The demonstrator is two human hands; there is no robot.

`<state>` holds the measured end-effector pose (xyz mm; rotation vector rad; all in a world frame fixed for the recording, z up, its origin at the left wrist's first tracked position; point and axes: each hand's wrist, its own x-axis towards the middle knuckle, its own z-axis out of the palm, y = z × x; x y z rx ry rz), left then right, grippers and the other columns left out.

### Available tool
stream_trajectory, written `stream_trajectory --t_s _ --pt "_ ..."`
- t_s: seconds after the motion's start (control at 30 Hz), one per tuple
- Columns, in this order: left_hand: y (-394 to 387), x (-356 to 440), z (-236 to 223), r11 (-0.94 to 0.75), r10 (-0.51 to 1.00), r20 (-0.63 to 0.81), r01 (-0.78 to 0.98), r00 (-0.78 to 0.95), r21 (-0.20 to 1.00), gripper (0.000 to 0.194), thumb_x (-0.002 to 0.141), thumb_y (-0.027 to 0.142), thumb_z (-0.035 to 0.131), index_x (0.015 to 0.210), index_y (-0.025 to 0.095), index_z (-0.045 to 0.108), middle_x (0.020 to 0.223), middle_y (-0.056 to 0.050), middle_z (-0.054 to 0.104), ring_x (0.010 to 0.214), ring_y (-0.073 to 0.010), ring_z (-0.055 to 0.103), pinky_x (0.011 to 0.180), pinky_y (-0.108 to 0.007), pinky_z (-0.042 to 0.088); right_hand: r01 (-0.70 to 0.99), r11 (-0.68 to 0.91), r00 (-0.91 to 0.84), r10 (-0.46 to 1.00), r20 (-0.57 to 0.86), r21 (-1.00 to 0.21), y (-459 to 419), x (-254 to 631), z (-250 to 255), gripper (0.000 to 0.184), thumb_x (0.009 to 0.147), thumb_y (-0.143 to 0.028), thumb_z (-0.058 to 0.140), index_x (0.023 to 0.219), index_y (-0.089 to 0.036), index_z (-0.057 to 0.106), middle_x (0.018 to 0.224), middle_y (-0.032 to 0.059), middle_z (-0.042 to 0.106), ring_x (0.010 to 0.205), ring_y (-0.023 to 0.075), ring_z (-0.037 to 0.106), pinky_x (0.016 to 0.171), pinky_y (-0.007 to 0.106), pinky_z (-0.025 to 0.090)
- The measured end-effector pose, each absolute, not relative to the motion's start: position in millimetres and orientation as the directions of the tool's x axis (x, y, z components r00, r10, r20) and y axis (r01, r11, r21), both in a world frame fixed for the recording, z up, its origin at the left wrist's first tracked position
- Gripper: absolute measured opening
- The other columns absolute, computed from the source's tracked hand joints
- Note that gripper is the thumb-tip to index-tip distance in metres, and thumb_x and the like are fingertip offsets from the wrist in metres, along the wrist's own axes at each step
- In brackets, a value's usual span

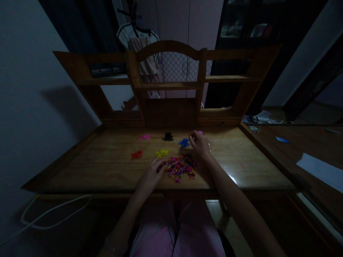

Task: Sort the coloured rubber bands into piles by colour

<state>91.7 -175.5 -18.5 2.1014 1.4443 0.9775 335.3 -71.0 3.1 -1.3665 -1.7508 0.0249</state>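
Note:
A mixed pile of small, many-coloured rubber bands point(182, 166) lies on the wooden desk point(96, 157) in front of me. At its left edge is my left hand point(154, 170), with thumb and fingertips drawn together at the bands; whatever is in them is too small to make out. My right hand point(199, 142) is just right of the small blue heap point(184, 143), its fingers pinched, and what they hold cannot be seen. Sorted heaps lie around: yellow point(162, 153), red point(137, 154), pink point(145, 137) and black point(168, 136). Something purple point(200, 132) shows partly behind my right hand.
A clear round object point(209, 145) is partly hidden behind my right wrist. The wooden shelf unit point(167, 85) rises along the desk's far edge. A white cable point(56, 208) hangs at the front left. On the right, a side surface carries a white paper sheet point(321, 170) and a blue card point(282, 139).

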Motion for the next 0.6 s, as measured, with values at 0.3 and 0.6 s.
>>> stream_trajectory --t_s 0.3,0.6 --pt "-175.7 98.0 -28.8 -0.396 0.904 0.396 0.661 0.160 0.637 0.023 0.094 0.024 0.048 0.106 0.025 0.068 0.103 -0.004 0.064 0.099 -0.0183 0.061 0.089 -0.032 0.049 0.768 0.427 -0.023 0.762 0.647 -0.477 -71.9 334.0 5.8 0.017 0.091 -0.028 0.046 0.087 -0.021 0.061 0.077 0.0036 0.066 0.068 0.0172 0.058 0.063 0.027 0.036" --pt "-173.5 100.1 -33.1 -0.450 0.885 0.429 0.569 0.182 0.688 0.021 0.092 0.028 0.054 0.109 0.027 0.066 0.106 -0.003 0.062 0.099 -0.0182 0.061 0.090 -0.032 0.050 0.773 0.449 -0.054 0.751 0.658 -0.448 -66.8 334.8 3.0 0.014 0.090 -0.025 0.046 0.086 -0.020 0.060 0.078 0.0033 0.065 0.069 0.0165 0.057 0.064 0.026 0.036"
